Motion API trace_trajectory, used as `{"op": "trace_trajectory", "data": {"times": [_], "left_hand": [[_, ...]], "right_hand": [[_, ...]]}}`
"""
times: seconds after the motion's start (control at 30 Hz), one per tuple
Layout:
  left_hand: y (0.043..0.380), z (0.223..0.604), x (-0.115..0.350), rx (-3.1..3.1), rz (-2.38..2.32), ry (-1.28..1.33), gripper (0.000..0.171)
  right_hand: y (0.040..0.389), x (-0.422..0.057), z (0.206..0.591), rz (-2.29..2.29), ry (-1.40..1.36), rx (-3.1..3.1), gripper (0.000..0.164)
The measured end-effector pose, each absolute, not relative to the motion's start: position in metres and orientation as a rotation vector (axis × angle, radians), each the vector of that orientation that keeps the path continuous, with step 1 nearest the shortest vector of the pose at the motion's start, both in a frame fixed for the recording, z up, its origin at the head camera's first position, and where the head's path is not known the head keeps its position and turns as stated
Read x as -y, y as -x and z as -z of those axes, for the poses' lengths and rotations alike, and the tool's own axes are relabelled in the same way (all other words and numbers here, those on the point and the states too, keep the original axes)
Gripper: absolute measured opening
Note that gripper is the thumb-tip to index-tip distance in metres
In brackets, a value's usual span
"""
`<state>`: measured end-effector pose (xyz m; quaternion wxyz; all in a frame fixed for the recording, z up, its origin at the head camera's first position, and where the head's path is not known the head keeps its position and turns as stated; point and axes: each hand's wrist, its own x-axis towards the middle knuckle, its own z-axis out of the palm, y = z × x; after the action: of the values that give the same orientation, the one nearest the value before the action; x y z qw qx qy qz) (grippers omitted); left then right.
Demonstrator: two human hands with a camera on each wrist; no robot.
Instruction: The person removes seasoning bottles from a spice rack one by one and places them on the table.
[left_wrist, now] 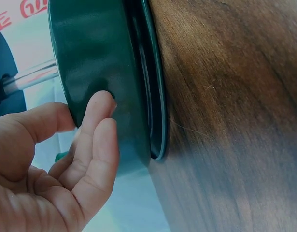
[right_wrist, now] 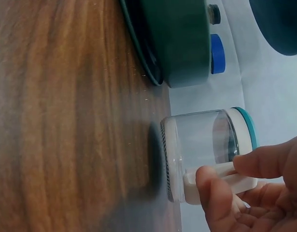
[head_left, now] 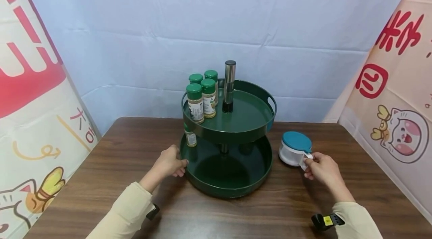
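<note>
My R hand (head_left: 322,169) pinches the white handle (head_left: 302,161) of a clear jar (head_left: 290,155), thumb on one side, fingers bent round the other. Its blue-green lid (head_left: 297,141) is on. Can't tell what's in it, or if its bottom sits on the table (head_left: 111,156) or just over it. It's on the R of the bottom tray (head_left: 229,191), near but not touching.

My L hand (head_left: 170,162) pinches the tray's L rim, thumb at the top edge, other fingers bent by the outside wall. Top tray (head_left: 253,113) has 4 bottles (head_left: 195,109) w/ green caps (head_left: 194,89), bunched on the L, tan stuff in the front 2. Bottom tray has 1 small bottle (head_left: 191,139), L side, twd the back. In the R wrist cam, a blue cap (right_wrist: 217,54) pokes up past the bottom tray's wall.
</note>
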<state>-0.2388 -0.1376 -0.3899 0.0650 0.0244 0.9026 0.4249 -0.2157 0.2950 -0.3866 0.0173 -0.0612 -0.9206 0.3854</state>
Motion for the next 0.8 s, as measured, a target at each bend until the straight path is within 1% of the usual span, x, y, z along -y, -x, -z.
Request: {"op": "trace_trajectory", "data": {"times": [0.2,0.37,0.8], "left_hand": [[0.2389,0.3889,0.1385,-2.715,-1.302,-0.061,0.042],[0.2399,0.3890,0.1388,-2.716,-1.303,-0.058,0.039],[0.2392,0.3897,0.1369,-2.721,-1.288,-0.067,0.030]], "right_hand": [[0.2165,-0.2954,0.3885,-1.231,0.198,2.873,0.022],[0.2179,-0.2971,0.3918,-1.318,0.212,2.890,0.019],[0.2140,-0.2989,0.3966,-1.343,0.174,2.937,0.020]]}}
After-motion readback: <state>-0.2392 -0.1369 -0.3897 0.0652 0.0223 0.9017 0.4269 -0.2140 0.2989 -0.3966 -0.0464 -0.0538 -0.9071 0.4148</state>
